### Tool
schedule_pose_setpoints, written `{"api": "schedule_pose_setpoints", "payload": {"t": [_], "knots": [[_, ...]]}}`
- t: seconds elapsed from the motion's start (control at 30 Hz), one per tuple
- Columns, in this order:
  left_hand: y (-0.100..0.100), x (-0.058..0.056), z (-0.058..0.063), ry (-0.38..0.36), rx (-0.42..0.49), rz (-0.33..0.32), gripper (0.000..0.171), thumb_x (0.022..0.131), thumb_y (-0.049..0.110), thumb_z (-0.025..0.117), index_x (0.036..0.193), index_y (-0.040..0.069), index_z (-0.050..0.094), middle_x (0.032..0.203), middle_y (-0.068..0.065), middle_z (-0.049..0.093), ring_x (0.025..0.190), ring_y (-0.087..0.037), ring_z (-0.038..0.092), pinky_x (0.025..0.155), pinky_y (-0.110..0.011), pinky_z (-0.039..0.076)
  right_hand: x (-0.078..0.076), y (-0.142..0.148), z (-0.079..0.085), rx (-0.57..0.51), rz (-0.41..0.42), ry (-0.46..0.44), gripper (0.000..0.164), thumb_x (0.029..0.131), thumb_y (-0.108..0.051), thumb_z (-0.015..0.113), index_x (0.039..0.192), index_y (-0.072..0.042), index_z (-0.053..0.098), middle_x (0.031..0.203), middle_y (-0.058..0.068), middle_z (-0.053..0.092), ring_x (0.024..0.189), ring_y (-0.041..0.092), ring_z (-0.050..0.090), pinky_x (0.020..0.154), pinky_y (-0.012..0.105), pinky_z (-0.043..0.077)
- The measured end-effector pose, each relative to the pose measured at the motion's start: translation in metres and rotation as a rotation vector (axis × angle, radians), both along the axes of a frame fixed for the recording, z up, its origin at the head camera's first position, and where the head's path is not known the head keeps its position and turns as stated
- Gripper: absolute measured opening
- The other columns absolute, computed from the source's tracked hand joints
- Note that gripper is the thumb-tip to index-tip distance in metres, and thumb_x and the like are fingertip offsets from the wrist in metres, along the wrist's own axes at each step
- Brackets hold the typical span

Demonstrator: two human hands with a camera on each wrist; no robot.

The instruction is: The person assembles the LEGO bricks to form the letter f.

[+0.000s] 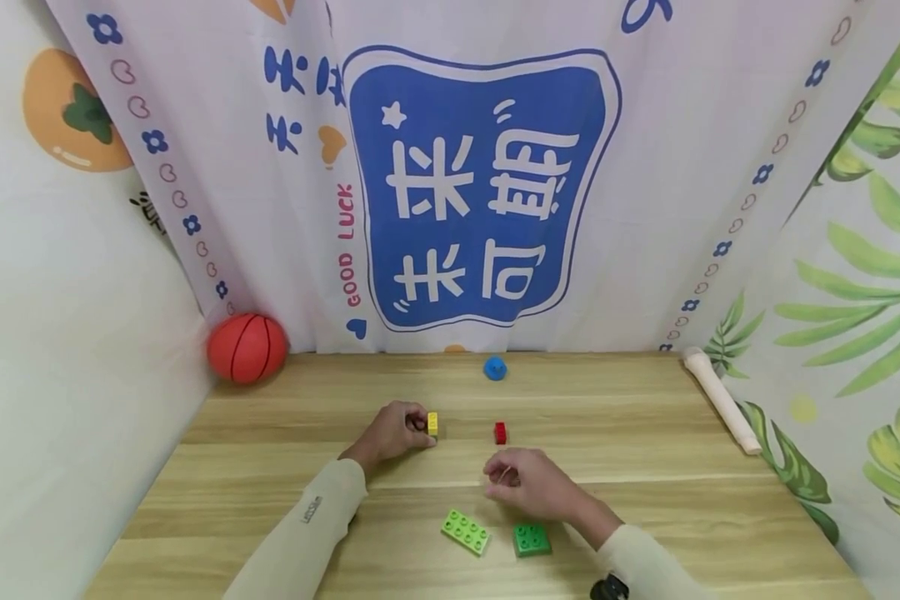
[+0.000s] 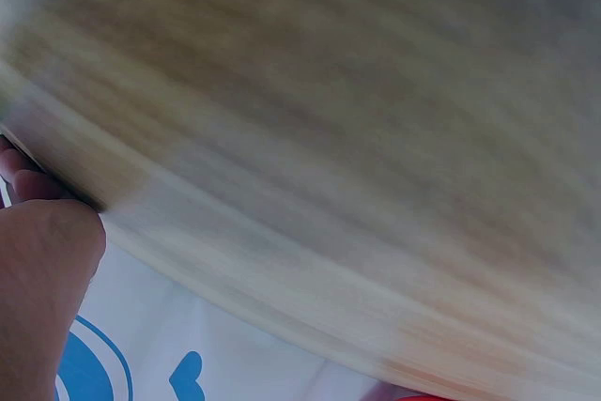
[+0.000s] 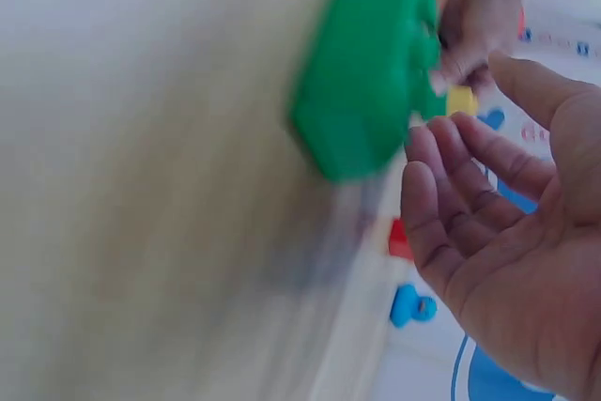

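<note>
My left hand (image 1: 396, 433) pinches a small yellow toy brick (image 1: 432, 422) at the left of the table's middle. The right wrist view also shows this yellow brick (image 3: 461, 100), with a bit of green beside it. My right hand (image 1: 531, 483) hovers with loosely bent fingers and holds nothing; its palm (image 3: 526, 260) faces the camera in the right wrist view. Just beyond it stands a small red brick (image 1: 500, 432). Nearer my body lie a light green brick (image 1: 465, 532) and a darker green brick (image 1: 532, 540). In the left wrist view the pinched brick is hidden.
A red ball (image 1: 247, 348) with black lines sits at the table's back left corner. A small blue toy (image 1: 495, 368) stands by the back edge. Along the right edge lies a pale stick-shaped object (image 1: 722, 402). Printed cloth (image 1: 645, 208) hangs behind the wooden table (image 1: 285, 417).
</note>
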State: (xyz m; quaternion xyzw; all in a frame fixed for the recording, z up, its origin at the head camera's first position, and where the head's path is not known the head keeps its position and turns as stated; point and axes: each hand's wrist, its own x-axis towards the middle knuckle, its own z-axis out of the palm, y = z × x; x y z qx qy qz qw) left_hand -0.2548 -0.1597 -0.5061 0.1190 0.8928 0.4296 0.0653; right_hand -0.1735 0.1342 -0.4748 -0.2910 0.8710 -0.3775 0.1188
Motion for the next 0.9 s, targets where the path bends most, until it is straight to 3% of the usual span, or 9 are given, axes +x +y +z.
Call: {"api": "schedule_pose_setpoints", "payload": {"t": [0.23,0.5,0.73,0.9], "knots": [[-0.004,-0.002,0.0,0.011,0.001,-0.013,0.021,0.085,0.011,0.092,0.099,0.006,0.077,0.093,-0.004,0.069,0.085,-0.014,0.058,0.076,-0.023,0.05,0.026,-0.014,-0.007,0.022,0.046,-0.082,0.036,0.094,-0.032,0.086,0.116,-0.007,0.073,0.106,0.001,0.073,0.092,0.004,0.065,0.081,0.021,0.055],[-0.006,-0.004,-0.003,0.028,0.01,-0.048,0.022,0.086,0.012,0.092,0.101,0.006,0.077,0.094,-0.003,0.07,0.085,-0.013,0.059,0.077,-0.024,0.051,0.041,-0.028,-0.015,0.105,-0.006,0.028,0.05,0.083,-0.047,0.092,0.113,-0.015,0.069,0.103,-0.008,0.062,0.09,0.0,0.056,0.079,0.02,0.051],[-0.004,-0.002,-0.002,0.013,0.013,-0.033,0.022,0.085,0.011,0.091,0.101,0.006,0.077,0.094,-0.004,0.069,0.085,-0.013,0.058,0.077,-0.024,0.05,0.047,-0.037,-0.015,0.172,-0.036,0.107,0.036,0.085,-0.036,0.093,0.106,-0.018,0.071,0.098,-0.011,0.061,0.084,-0.002,0.053,0.073,0.019,0.048],[-0.004,-0.001,-0.001,0.019,0.019,-0.041,0.022,0.085,0.011,0.091,0.1,0.006,0.076,0.093,-0.004,0.069,0.084,-0.013,0.058,0.076,-0.024,0.05,0.05,-0.04,-0.013,0.205,-0.049,0.115,0.031,0.086,-0.031,0.092,0.106,-0.019,0.071,0.096,-0.012,0.06,0.082,-0.002,0.052,0.072,0.018,0.047]]}}
